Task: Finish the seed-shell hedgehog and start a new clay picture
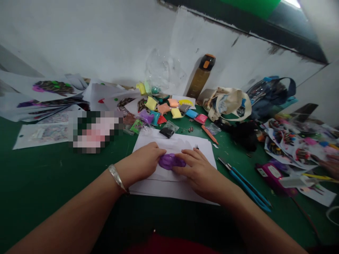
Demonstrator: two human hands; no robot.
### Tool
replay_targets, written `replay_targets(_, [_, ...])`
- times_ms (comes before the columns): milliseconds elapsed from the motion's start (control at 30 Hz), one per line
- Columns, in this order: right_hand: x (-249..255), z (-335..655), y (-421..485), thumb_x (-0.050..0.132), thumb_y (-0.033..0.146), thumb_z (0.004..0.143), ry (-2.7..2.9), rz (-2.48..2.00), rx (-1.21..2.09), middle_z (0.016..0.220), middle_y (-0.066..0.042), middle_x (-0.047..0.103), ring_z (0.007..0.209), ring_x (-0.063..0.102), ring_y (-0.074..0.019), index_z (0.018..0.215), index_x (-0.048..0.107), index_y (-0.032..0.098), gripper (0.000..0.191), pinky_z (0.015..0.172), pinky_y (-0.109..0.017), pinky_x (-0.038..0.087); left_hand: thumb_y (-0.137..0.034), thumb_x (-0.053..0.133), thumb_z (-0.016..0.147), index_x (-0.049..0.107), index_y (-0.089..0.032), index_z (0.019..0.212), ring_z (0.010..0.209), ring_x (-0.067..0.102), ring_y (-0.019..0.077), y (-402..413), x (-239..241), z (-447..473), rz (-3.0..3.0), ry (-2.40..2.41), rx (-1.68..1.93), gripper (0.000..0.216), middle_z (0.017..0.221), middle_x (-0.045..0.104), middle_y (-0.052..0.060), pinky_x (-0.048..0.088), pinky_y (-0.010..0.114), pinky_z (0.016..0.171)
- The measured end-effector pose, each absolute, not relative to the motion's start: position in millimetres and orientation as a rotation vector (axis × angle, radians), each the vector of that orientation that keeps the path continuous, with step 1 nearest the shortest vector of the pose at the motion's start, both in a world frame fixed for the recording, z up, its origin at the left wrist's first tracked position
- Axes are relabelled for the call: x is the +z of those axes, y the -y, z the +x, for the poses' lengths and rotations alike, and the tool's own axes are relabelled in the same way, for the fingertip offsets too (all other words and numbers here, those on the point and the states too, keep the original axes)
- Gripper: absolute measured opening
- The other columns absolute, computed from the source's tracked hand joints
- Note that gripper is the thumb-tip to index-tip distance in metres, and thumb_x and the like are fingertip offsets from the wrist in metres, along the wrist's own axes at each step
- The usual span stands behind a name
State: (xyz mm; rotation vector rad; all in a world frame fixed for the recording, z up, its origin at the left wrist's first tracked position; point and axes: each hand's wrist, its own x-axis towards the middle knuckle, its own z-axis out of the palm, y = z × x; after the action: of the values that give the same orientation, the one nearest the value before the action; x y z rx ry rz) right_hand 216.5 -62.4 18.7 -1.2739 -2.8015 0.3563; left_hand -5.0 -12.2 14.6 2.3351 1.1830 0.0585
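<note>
A flattened lump of purple modelling clay (168, 161) lies low over white paper sheets (196, 197) in front of me. At its left end, my left hand (147, 160) grips it with thumb and curled fingers; a silver bracelet is on that wrist. On the right end, my right hand (197, 171) holds it with bent fingers, the fingertips against the clay. The clay's underside is hidden. Just beyond the paper's top edge lies a small bag of black clay (168, 129).
Several coloured clay packets (164, 108) lie behind the paper, near a bottle (200, 77). To the right are blue-handled scissors (247, 187), an orange tool (209, 135), a cloth bag (233, 104) and a magenta box (277, 178). Decorated sheets (53, 88) are stacked at left.
</note>
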Motion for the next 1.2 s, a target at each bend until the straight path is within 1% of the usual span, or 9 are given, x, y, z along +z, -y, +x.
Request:
replay_targets(167, [8.9, 224.6, 66.0, 0.044, -0.002, 0.072, 2.724, -1.355, 0.27, 0.144, -0.008, 0.04, 0.134, 0.03, -0.0286, 0.126, 0.057, 0.031, 0.064, 0.109, -0.06, 0.017, -0.017, 0.04, 0.091, 0.062, -0.021, 0.114, 0.091, 0.059, 0.0204, 14.0, 15.9, -4.4, 2.31, -1.201, 0.055, 0.033, 0.101, 0.059, 0.009, 0.045, 0.031, 0.083])
replay_targets(333, [3.3, 227.0, 69.1, 0.045, 0.003, 0.078, 2.766, -1.317, 0.258, 0.142, -0.008, 0.043, 0.133, 0.033, -0.0297, 0.12, 0.06, 0.032, 0.053, 0.108, -0.06, 0.019, -0.017, 0.04, 0.091, 0.06, -0.02, 0.119, 0.094, 0.058, 0.0211, 13.3, 15.1, -4.4, 2.324, -1.218, 0.055, 0.035, 0.103, 0.058, 0.009, 0.045, 0.032, 0.085])
replay_targets(433, [3.3, 226.8, 68.9, 0.045, 0.004, 0.081, 2.76, -1.281, 0.246, 0.141, -0.008, 0.044, 0.133, 0.032, -0.0299, 0.117, 0.062, 0.031, 0.048, 0.108, -0.06, 0.019, -0.018, 0.039, 0.091, 0.06, -0.02, 0.119, 0.092, 0.058, 0.0206, 12.9, 14.8, -4.3, 2.331, -1.21, 0.046, 0.035, 0.102, 0.058, 0.009, 0.045, 0.032, 0.084])
replay_targets(467, [3.1, 226.7, 68.5, 0.045, 0.004, 0.081, 2.746, -1.277, 0.25, 0.141, -0.008, 0.044, 0.133, 0.032, -0.0299, 0.116, 0.062, 0.031, 0.048, 0.108, -0.06, 0.019, -0.018, 0.039, 0.091, 0.06, -0.02, 0.119, 0.092, 0.059, 0.0204, 12.8, 14.7, -4.3, 2.331, -1.207, 0.049, 0.035, 0.102, 0.058, 0.009, 0.046, 0.032, 0.084])
replay_targets(633, [0.2, 225.3, 67.3, 0.044, -0.002, 0.074, 2.677, -1.3, 0.257, 0.143, -0.009, 0.041, 0.134, 0.031, -0.0301, 0.125, 0.057, 0.029, 0.061, 0.108, -0.06, 0.021, -0.018, 0.039, 0.091, 0.061, -0.021, 0.117, 0.091, 0.059, 0.0197, 12.9, 15.5, -4.1, 2.324, -1.212, 0.051, 0.034, 0.101, 0.058, 0.008, 0.046, 0.031, 0.083])
replay_targets(800, [-1.3, 224.7, 67.9, 0.044, 0.003, 0.079, 2.749, -1.236, 0.242, 0.139, -0.007, 0.046, 0.133, 0.033, -0.0294, 0.117, 0.061, 0.032, 0.051, 0.108, -0.06, 0.018, -0.016, 0.039, 0.091, 0.061, -0.02, 0.117, 0.092, 0.059, 0.02, 13.7, 17.8, -3.4, 2.316, -1.239, 0.01, 0.034, 0.101, 0.058, 0.009, 0.045, 0.031, 0.084])
replay_targets(867, [-0.9, 224.8, 67.8, 0.045, 0.003, 0.079, 2.72, -1.239, 0.242, 0.14, -0.007, 0.045, 0.133, 0.032, -0.0294, 0.117, 0.062, 0.031, 0.051, 0.109, -0.06, 0.018, -0.016, 0.04, 0.091, 0.061, -0.02, 0.117, 0.092, 0.059, 0.0204, 13.9, 18.1, -3.5, 2.322, -1.231, 0.01, 0.034, 0.101, 0.058, 0.009, 0.045, 0.032, 0.084])
replay_targets(1033, [-0.6, 222.1, 67.2, 0.045, -0.001, 0.076, 2.676, -1.244, 0.244, 0.143, -0.007, 0.041, 0.134, 0.031, -0.0287, 0.124, 0.057, 0.031, 0.06, 0.109, -0.059, 0.018, -0.017, 0.039, 0.091, 0.062, -0.021, 0.116, 0.092, 0.058, 0.0206, 14.7, 17.7, -3.7, 2.314, -1.219, 0.03, 0.033, 0.101, 0.058, 0.009, 0.046, 0.032, 0.083])
replay_targets(1200, [-2.4, 218.2, 66.7, 0.048, 0.007, 0.082, 2.77, -1.22, 0.223, 0.142, -0.006, 0.042, 0.134, 0.03, -0.0305, 0.121, 0.059, 0.034, 0.049, 0.108, -0.061, 0.019, -0.016, 0.04, 0.091, 0.061, -0.021, 0.117, 0.091, 0.058, 0.0206, 14.7, 17.4, -4.3, 2.318, -1.229, 0.021, 0.034, 0.101, 0.058, 0.009, 0.046, 0.032, 0.084])
